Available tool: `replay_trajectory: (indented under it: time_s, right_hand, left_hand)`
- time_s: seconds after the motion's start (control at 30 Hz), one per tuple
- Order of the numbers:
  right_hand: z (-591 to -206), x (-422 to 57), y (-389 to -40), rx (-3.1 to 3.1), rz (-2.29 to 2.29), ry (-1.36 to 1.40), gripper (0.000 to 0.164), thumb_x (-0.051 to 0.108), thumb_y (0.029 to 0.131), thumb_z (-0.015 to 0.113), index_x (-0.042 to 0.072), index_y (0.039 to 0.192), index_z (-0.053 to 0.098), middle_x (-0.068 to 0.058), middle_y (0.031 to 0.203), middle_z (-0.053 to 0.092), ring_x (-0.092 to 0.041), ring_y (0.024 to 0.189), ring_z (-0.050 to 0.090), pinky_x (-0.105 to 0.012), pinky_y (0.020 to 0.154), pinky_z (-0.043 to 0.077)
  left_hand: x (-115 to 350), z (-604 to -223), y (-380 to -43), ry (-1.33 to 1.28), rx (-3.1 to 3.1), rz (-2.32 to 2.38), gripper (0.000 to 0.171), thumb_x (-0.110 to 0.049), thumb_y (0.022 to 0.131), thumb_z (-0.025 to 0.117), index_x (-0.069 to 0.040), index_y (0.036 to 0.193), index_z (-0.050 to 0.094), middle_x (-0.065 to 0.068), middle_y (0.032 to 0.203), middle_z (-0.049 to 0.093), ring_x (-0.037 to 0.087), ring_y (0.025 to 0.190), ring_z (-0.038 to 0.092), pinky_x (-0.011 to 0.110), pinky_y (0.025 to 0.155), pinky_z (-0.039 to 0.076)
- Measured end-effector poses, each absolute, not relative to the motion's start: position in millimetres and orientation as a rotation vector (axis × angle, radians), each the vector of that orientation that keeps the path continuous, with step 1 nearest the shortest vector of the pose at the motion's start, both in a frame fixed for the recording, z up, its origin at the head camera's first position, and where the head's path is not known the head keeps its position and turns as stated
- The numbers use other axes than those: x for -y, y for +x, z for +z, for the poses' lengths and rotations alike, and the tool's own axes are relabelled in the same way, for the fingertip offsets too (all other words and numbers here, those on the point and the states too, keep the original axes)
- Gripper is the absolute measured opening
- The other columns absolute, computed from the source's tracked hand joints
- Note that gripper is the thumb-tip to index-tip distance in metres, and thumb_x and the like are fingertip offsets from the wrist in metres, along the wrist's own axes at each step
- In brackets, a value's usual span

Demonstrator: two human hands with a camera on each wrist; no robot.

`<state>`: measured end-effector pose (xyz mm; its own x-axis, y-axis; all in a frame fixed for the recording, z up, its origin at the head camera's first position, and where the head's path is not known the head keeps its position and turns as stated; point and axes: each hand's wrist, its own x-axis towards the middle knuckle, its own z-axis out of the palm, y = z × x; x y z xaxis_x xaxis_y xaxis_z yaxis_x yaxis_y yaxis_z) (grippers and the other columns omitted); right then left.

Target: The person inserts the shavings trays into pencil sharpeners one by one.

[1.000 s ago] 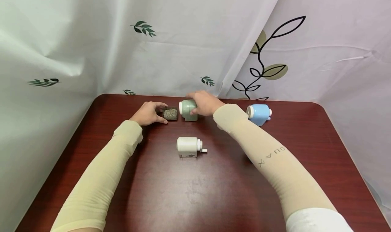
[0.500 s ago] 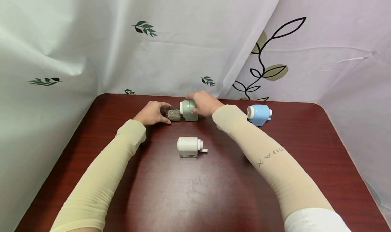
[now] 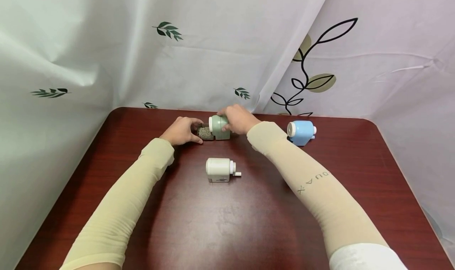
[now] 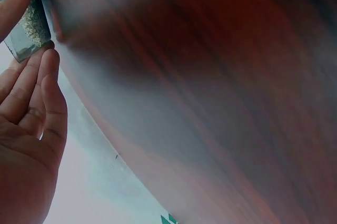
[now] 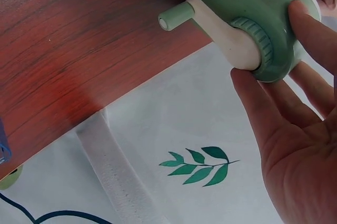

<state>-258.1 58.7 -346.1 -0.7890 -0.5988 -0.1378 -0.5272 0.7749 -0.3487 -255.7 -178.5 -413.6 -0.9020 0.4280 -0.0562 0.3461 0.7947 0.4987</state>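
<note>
At the table's far side, my right hand grips a green crank pencil sharpener from its right and top. The right wrist view shows its pale crank arm and green crank knob beside my fingers. My left hand pinches a clear shavings drawer between thumb and fingers. Pale shavings lie inside that drawer, seen in the left wrist view. The drawer's right end meets the sharpener's left side, below the white round end; how far it reaches inside is hidden.
A white crank pencil sharpener stands nearer, in the table's middle. Close to the right forearm is a blue one. White curtain with leaf prints hangs behind the dark red table.
My left hand has moved right with the shavings drawer, closing the gap to the green pencil sharpener. The right hand and the sharpener have stayed almost still.
</note>
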Motion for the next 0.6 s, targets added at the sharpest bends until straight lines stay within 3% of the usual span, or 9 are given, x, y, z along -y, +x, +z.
replay_trajectory:
  time_s: [0.6]
  right_hand:
    - [-344.7,-58.1,-259.2,-2.732,-0.419,-0.884,0.059,0.020,0.087,0.080,0.004,0.140,0.058,-0.013,0.131,0.065,-0.027,0.113,0.063,-0.036,0.100,0.048]
  left_hand:
    - [171.1,-412.9,-256.7,0.610,-2.834,0.718,0.069,-0.024,0.072,0.093,-0.002,0.130,0.064,0.014,0.107,0.073,0.027,0.100,0.068,0.043,0.090,0.053]
